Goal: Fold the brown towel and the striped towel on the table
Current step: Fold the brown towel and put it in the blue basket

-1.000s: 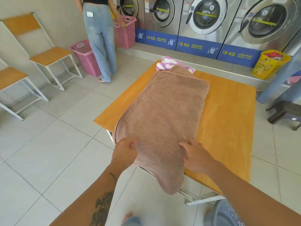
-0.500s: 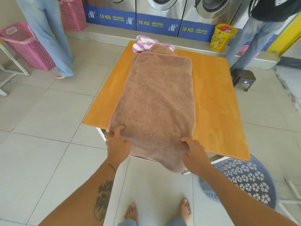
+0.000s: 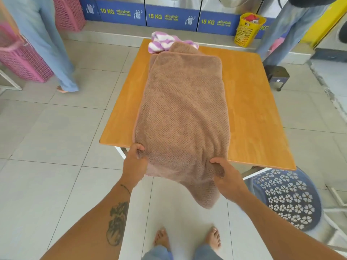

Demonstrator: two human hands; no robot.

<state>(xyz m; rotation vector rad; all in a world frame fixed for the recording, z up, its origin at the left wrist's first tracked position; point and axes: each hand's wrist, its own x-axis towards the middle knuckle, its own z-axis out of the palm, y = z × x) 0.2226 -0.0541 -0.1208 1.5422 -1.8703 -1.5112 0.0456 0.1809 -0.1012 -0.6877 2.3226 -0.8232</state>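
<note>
The brown towel (image 3: 185,113) lies lengthwise down the middle of the wooden table (image 3: 255,113), folded into a long strip, its near end hanging over the table's front edge. My left hand (image 3: 135,162) grips the towel's near left side at the table edge. My right hand (image 3: 225,177) grips its near right side, fingers curled into the cloth. The striped purple-and-white towel (image 3: 161,43) sits bunched at the table's far edge, partly under the brown towel's far end.
A blue plastic basket (image 3: 287,197) stands on the floor at my right. Pink baskets (image 3: 24,61) and a person in jeans (image 3: 47,44) are at the left. A yellow basket (image 3: 247,30), a dark stool (image 3: 277,74) and another person stand beyond the table.
Both hands went from resting on the towel's near end to gripping its two sides at the table edge. My view dropped lower and closer over the table.
</note>
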